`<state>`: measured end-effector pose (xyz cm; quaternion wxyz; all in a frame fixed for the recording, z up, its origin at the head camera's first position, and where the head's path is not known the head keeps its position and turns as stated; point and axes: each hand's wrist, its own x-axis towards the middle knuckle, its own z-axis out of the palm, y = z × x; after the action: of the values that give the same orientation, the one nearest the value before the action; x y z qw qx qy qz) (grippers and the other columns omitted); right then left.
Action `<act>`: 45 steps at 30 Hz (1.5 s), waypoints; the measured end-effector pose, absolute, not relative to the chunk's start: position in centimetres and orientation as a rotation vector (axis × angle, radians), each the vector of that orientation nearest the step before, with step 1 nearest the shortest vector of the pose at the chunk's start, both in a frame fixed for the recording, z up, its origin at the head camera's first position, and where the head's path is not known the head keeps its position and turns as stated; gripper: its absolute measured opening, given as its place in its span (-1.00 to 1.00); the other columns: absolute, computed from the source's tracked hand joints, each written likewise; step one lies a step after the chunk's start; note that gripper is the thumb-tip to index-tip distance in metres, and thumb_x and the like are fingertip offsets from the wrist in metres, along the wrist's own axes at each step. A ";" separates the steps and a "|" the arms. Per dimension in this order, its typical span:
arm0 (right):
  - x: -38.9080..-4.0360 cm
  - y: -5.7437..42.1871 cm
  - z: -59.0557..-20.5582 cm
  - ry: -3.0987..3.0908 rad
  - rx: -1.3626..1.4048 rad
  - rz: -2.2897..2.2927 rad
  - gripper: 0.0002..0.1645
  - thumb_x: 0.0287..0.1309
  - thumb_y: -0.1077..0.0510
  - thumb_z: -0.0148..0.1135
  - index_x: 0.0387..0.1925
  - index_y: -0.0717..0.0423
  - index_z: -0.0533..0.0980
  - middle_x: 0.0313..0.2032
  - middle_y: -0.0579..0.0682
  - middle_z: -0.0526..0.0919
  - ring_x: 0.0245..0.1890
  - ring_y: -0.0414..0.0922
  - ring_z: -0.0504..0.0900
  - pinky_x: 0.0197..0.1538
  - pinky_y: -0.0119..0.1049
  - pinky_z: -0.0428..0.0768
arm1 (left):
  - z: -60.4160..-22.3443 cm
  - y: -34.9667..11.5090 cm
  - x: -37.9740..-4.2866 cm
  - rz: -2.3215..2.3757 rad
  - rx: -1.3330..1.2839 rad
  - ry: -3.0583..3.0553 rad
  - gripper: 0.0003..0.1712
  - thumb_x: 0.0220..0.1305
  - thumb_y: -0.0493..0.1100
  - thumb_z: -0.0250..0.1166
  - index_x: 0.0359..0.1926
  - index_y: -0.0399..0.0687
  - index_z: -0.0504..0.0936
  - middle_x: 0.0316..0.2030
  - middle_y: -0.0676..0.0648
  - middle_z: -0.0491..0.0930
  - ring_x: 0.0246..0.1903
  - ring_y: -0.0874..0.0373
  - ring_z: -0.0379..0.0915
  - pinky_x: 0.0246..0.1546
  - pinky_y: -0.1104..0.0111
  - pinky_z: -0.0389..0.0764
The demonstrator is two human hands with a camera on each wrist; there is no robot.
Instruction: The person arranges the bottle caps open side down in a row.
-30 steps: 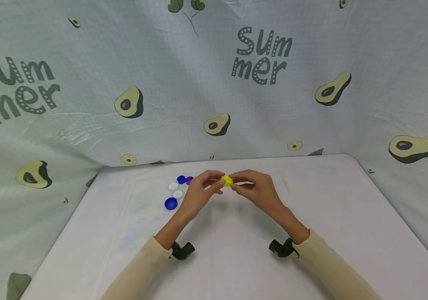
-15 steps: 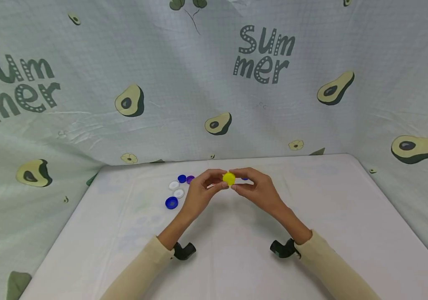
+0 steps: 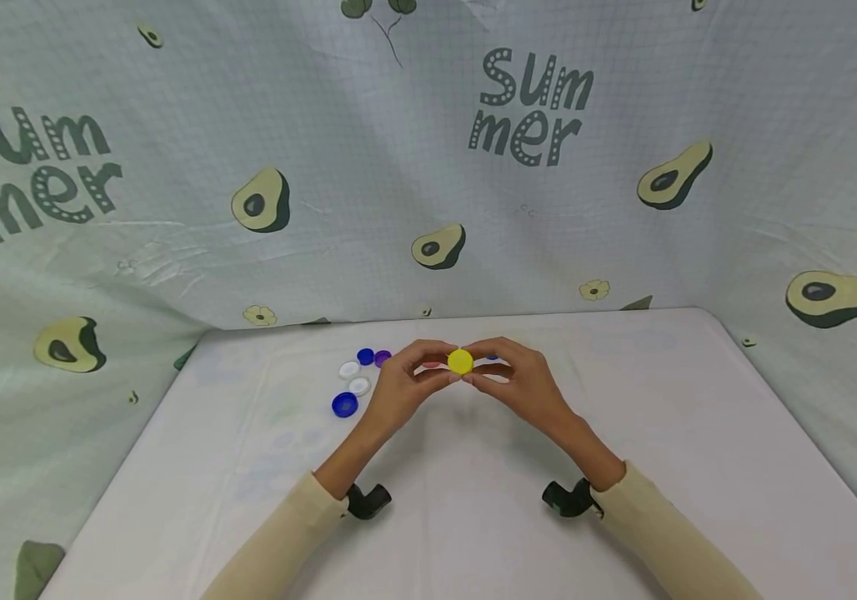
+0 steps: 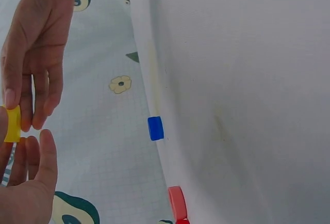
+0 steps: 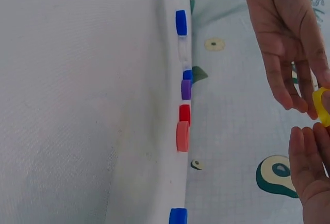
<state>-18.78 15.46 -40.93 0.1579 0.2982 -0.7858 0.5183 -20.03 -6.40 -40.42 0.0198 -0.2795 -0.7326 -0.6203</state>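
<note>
On the right, the surface offers wide room for a hand to pass. The lane between the forearms is open too, narrowed by a black camera at each wrist. Beyond the left hand, a large blue cap, two white caps, a small blue cap and a purple cap obstruct the way. Farther back, a gap separates the pink cap from another blue cap. The patterned backdrop bounds the far side.
</note>
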 end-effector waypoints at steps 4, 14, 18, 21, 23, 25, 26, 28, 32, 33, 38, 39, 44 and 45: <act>-18.9 15.9 -40.8 -2.287 0.877 1.486 -0.51 0.08 0.41 0.47 0.08 0.20 0.60 0.03 0.06 0.68 0.03 -0.02 0.69 0.02 -0.27 0.70 | -40.6 -6.1 -20.1 -1.884 -0.893 -2.267 -0.62 0.27 -0.35 0.41 0.11 -0.16 0.64 0.05 -0.13 0.63 0.08 0.01 0.58 0.10 0.34 0.63; -19.3 18.0 -40.2 -2.481 0.862 1.254 -0.54 0.14 0.27 0.49 0.11 0.14 0.65 0.01 0.02 0.74 -0.02 -0.04 0.75 0.00 -0.05 0.72 | -40.6 -4.7 -20.2 -1.804 -0.926 -2.306 -0.63 0.26 -0.34 0.41 0.09 -0.20 0.66 0.02 -0.14 0.68 0.08 0.00 0.62 0.12 0.16 0.64; -19.0 18.7 -39.9 -2.559 0.833 1.214 -0.55 0.18 0.24 0.46 0.13 0.14 0.64 0.05 0.04 0.74 -0.04 -0.03 0.77 0.00 -0.12 0.72 | -41.2 -3.9 -20.5 -1.741 -0.934 -2.341 -0.63 0.26 -0.28 0.43 0.10 -0.14 0.67 0.01 -0.08 0.70 0.03 0.07 0.64 0.07 0.15 0.67; -19.0 19.1 -39.9 -2.578 0.834 1.226 -0.55 0.20 0.26 0.44 0.14 0.16 0.63 0.07 0.07 0.72 -0.06 -0.04 0.77 0.01 -0.17 0.72 | -41.2 -3.3 -20.6 -1.690 -0.921 -2.376 -0.63 0.27 -0.25 0.43 0.10 -0.15 0.67 0.00 -0.08 0.70 0.00 0.07 0.65 0.03 0.22 0.69; -19.1 19.5 -40.0 -2.586 0.835 1.219 -0.56 0.21 0.25 0.43 0.14 0.17 0.62 0.07 0.07 0.72 -0.07 -0.05 0.78 0.01 -0.17 0.72 | -41.2 -2.8 -20.7 -1.676 -0.911 -2.396 -0.62 0.28 -0.23 0.43 0.11 -0.15 0.66 0.00 -0.08 0.70 -0.01 0.06 0.65 0.01 0.29 0.69; -19.2 19.9 -40.1 -2.594 0.833 1.196 -0.56 0.23 0.24 0.42 0.15 0.17 0.62 0.07 0.08 0.72 -0.07 -0.03 0.78 0.00 -0.14 0.72 | -41.3 -2.4 -20.9 -1.682 -0.898 -2.411 -0.62 0.28 -0.21 0.44 0.10 -0.14 0.66 0.00 -0.08 0.70 -0.02 0.05 0.65 -0.01 0.36 0.69; -19.3 20.2 -40.2 -2.598 0.832 1.175 -0.56 0.24 0.23 0.42 0.15 0.17 0.61 0.07 0.08 0.72 -0.06 -0.02 0.77 -0.01 -0.12 0.72 | -41.4 -2.1 -21.1 -1.694 -0.892 -2.414 -0.63 0.28 -0.21 0.44 0.10 -0.14 0.67 0.00 -0.08 0.71 -0.02 0.04 0.65 0.00 0.37 0.68; -19.5 20.7 -40.3 -2.603 0.830 1.141 -0.55 0.24 0.22 0.42 0.16 0.16 0.62 0.08 0.08 0.72 -0.04 0.01 0.77 -0.01 -0.06 0.72 | -41.7 -1.5 -21.5 -1.722 -0.882 -2.418 -0.63 0.29 -0.20 0.44 0.09 -0.13 0.67 -0.01 -0.07 0.71 -0.03 0.04 0.65 0.00 0.39 0.67; -19.9 21.9 -40.4 -2.607 0.830 1.107 -0.53 0.22 0.23 0.43 0.17 0.16 0.63 0.09 0.10 0.72 0.01 0.08 0.74 0.01 0.02 0.71 | -42.2 -0.4 -22.4 -1.770 -0.875 -2.410 -0.64 0.26 -0.19 0.47 0.06 -0.15 0.70 -0.04 -0.08 0.72 -0.05 0.04 0.65 -0.01 0.39 0.67; -19.9 22.1 -40.4 -2.609 0.828 1.102 -0.53 0.22 0.24 0.43 0.17 0.16 0.63 0.09 0.11 0.71 0.03 0.10 0.73 0.03 0.04 0.70 | -42.3 -0.2 -22.6 -1.776 -0.877 -2.408 -0.64 0.24 -0.19 0.48 0.05 -0.16 0.70 -0.05 -0.08 0.72 -0.07 0.05 0.65 -0.02 0.40 0.67; -20.1 23.4 -40.5 -2.640 0.806 1.052 -0.53 0.21 0.27 0.43 0.17 0.21 0.62 0.08 0.15 0.71 0.05 0.17 0.71 0.06 0.08 0.68 | -42.5 1.1 -23.3 -1.769 -0.910 -2.404 -0.65 0.21 -0.21 0.50 0.01 -0.17 0.72 -0.10 -0.09 0.74 -0.14 0.10 0.65 -0.04 0.43 0.68; -20.2 23.6 -40.5 -2.641 0.806 1.052 -0.53 0.21 0.27 0.43 0.17 0.22 0.62 0.08 0.15 0.71 0.06 0.16 0.71 0.07 0.06 0.68 | -42.5 1.3 -23.4 -1.762 -0.917 -2.406 -0.66 0.20 -0.22 0.51 0.00 -0.17 0.72 -0.11 -0.09 0.74 -0.16 0.12 0.65 -0.05 0.43 0.68; -20.7 24.3 -40.6 -2.615 0.838 1.069 -0.53 0.21 0.28 0.42 0.16 0.21 0.62 0.09 0.12 0.71 0.01 0.07 0.74 0.03 -0.08 0.71 | -42.5 2.0 -24.1 -1.762 -0.932 -2.415 -0.68 0.21 -0.23 0.50 -0.01 -0.18 0.72 -0.12 -0.10 0.74 -0.19 0.15 0.64 -0.04 0.43 0.67; -20.8 24.4 -40.7 -2.614 0.843 1.071 -0.54 0.22 0.28 0.42 0.17 0.20 0.62 0.09 0.12 0.71 0.00 0.05 0.74 0.02 -0.09 0.71 | -42.5 2.1 -24.2 -1.774 -0.931 -2.418 -0.68 0.21 -0.24 0.50 -0.01 -0.19 0.72 -0.12 -0.11 0.74 -0.20 0.14 0.65 -0.04 0.43 0.68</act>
<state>-20.80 24.36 -40.75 0.0965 0.2847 -0.8826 0.3616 -24.20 2.12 -42.52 0.0010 -0.2965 -0.7701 -0.5649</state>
